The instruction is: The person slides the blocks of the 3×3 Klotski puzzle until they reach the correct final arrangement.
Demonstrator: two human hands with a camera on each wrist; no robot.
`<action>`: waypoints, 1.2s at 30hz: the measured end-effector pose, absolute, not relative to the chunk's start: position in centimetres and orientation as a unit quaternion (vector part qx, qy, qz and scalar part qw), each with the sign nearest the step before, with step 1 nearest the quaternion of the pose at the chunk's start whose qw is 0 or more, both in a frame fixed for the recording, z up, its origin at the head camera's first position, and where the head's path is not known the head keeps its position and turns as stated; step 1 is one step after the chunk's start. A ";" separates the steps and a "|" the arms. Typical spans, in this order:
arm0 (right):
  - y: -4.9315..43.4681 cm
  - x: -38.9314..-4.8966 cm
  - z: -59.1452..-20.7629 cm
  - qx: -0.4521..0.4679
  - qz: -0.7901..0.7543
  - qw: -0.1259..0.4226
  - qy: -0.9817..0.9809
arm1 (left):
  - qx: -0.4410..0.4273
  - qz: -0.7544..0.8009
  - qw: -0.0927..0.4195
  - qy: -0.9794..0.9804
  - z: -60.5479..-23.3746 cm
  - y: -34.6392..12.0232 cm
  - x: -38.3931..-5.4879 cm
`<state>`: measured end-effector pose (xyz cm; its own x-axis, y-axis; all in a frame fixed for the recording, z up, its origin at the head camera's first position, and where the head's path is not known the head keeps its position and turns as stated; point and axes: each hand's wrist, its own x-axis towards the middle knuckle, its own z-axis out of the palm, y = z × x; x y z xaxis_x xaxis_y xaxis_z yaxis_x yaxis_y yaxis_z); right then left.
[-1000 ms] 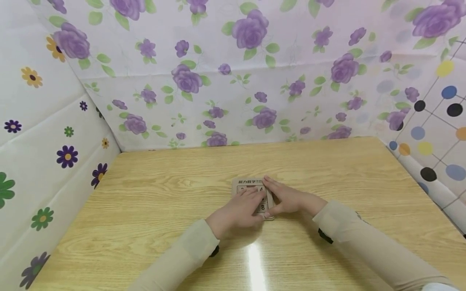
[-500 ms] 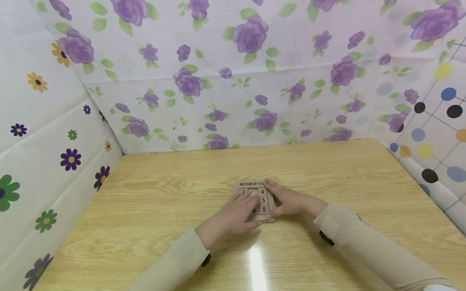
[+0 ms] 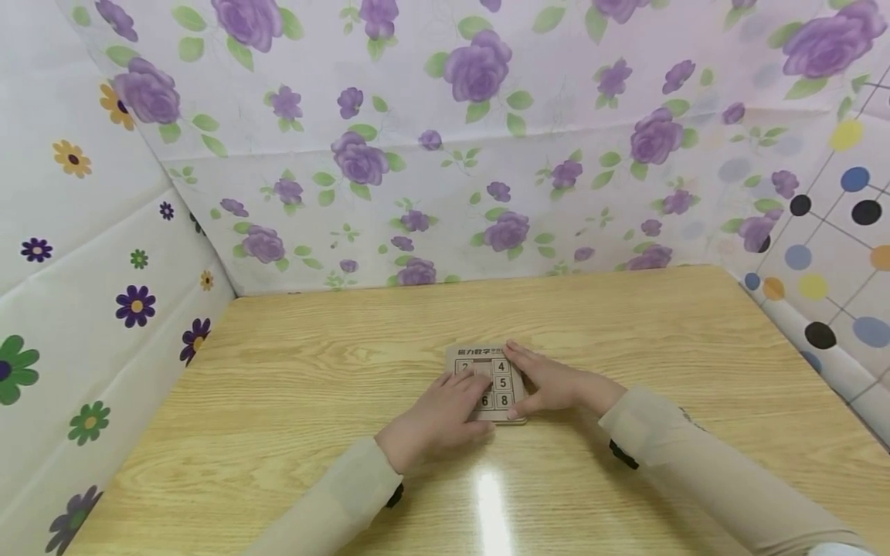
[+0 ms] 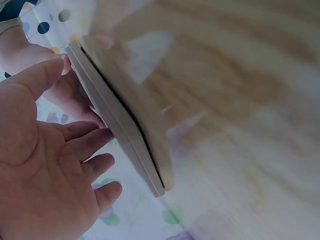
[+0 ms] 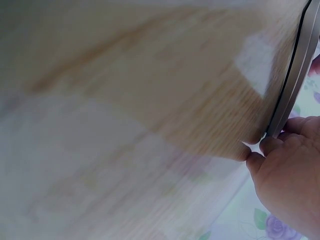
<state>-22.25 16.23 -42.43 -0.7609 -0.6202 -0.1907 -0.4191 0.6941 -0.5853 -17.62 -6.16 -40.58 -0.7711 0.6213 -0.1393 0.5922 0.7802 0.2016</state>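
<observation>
A flat beige sliding number puzzle lies on the table, with tiles 2, 4, 5, 6 and 8 showing. A dark slot shows at the top of its middle column. My left hand reaches over the puzzle from the left, its fingertips on the tiles and its thumb at the near edge. Those fingers hide the tiles on the left and in the centre. My right hand grips the puzzle's right side, thumb at the near corner, forefinger at the far one. In the right wrist view, fingertips meet the edge of the puzzle.
The wooden table extends around the puzzle on all sides. Behind it hangs a cloth with purple roses. A daisy-patterned cloth stands at the left, and a dotted one at the right.
My left hand has drawn back a little to the left, uncovering the 5 and 6 tiles. My right hand keeps its grip on the puzzle. The head view has shifted slightly.
</observation>
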 end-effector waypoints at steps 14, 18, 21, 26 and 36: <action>16.2 -22.4 -42.3 -0.290 -0.253 0.185 0.904 | 0.308 0.102 0.111 0.939 -40.8 -6.1 -18.8; 16.2 -22.5 -42.2 -0.293 -0.258 0.187 0.902 | 0.304 0.123 0.110 0.938 -40.6 -6.1 -19.0; 16.2 -22.4 -42.3 -0.293 -0.259 0.189 0.901 | 0.307 0.136 0.103 0.936 -40.3 -6.0 -19.0; 16.3 -22.4 -42.4 -0.290 -0.257 0.188 0.903 | 0.317 0.166 0.074 0.931 -40.1 -5.8 -19.2; 16.2 -22.4 -42.5 -0.293 -0.262 0.190 0.900 | 0.333 0.188 0.063 0.922 -40.2 -5.4 -19.0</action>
<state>-22.43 16.22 -42.46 -0.7563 -0.6263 -0.1889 -0.4265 0.6911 -0.5836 -19.04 -5.40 -40.18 -0.7709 0.6369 0.0093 0.5898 0.7081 0.3882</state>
